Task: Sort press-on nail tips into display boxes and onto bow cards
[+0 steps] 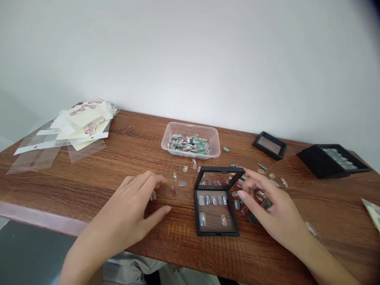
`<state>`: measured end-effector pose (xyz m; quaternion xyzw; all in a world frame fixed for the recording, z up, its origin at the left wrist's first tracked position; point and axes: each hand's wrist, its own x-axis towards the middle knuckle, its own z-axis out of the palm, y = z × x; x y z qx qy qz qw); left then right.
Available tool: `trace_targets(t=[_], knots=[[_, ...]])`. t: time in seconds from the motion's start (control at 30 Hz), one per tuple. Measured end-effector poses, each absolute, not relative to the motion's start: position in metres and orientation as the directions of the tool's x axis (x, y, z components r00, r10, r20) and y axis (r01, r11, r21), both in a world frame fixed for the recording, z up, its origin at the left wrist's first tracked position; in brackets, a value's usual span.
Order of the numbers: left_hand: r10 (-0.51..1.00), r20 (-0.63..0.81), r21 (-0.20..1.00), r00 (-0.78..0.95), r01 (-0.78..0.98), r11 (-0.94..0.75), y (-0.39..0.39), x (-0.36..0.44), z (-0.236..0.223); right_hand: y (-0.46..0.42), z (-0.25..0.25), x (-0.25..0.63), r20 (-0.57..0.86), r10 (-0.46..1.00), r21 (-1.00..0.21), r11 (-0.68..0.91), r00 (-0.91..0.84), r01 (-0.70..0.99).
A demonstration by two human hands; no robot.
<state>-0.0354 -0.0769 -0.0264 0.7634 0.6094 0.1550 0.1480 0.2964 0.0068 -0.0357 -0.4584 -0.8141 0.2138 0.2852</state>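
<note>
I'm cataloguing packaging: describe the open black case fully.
The black case looks plastic, with see-through windows in base and lid. Its base lies on the wooden table; the lid stands raised at the far edge. It holds seven nail tips: five in a row, two nearer the person. The right hand seems to touch the lid's right corner.

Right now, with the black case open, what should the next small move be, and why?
I would probably have the left hand pick up the loose nail tip close by: the black case lies open with its lid raised, and its lower row shows a gap between two nail tips.
</note>
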Motion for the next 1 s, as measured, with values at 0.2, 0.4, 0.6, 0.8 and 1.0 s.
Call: trace_targets(t=[0.2,0.4,0.6,0.8,1.0], knots=[[0.946,0.084,0.441,0.314,0.839,-0.318,-0.076,-0.001,-0.030,0.005,-0.034,0.290,0.115,0.841,-0.613,0.479,-0.529,0.629],[0.934,0.014,0.481,0.358,0.816,-0.320,-0.078,0.007,-0.040,0.001,-0.038,0.293,0.148,0.774,-0.543,0.584,-0.616,0.603],[0.920,-0.043,0.541,0.391,0.783,-0.307,-0.078,0.008,-0.042,0.001,-0.033,0.292,0.191,0.745,-0.558,0.618,-0.639,0.554],[0.922,-0.025,0.509,0.386,0.799,-0.320,-0.080,0.009,-0.045,0.017,-0.034,0.300,0.342,0.761,-0.538,0.640,-0.551,0.549],[0.919,-0.032,0.499,0.394,0.803,-0.327,-0.082,0.009,-0.042,0.043,-0.026,0.282,0.215,0.686,-0.392,0.712,-0.695,0.582]])
